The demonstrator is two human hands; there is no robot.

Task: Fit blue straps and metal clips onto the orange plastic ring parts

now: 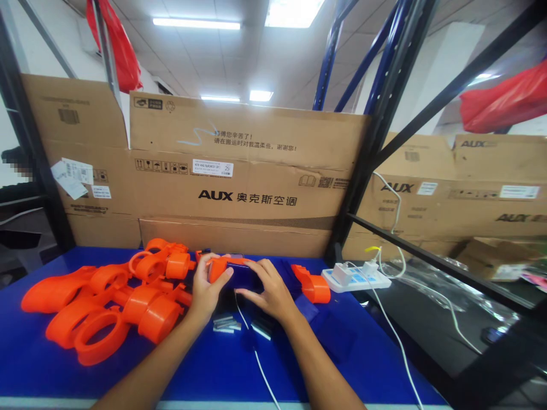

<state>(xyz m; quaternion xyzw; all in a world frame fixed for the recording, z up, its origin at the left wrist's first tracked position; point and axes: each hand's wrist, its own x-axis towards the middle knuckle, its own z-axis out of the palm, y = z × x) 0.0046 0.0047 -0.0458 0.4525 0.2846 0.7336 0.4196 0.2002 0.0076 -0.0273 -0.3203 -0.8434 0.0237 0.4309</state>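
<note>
My left hand (207,287) is closed around an orange plastic part (219,269) above the blue tabletop (192,370), its thumb pressed on the near face. My right hand (269,290) is curved at the part's right end, with thumb and fingers apart; whether the fingertips touch it is unclear. Something dark blue shows between the hands, hard to separate from the table. A thin white cable (261,364) runs up the table toward my right thumb. Small silvery metal strips (226,324) lie below my hands, beside another strip (260,331).
Several orange ring-shaped parts (151,310) are heaped on the left. Right of my hands are another orange part (316,286), dark blue flat pieces (335,336) and a white power strip (356,278) with cables. Behind stands a cardboard panel (248,225); a black rack post (363,154) rises beside it.
</note>
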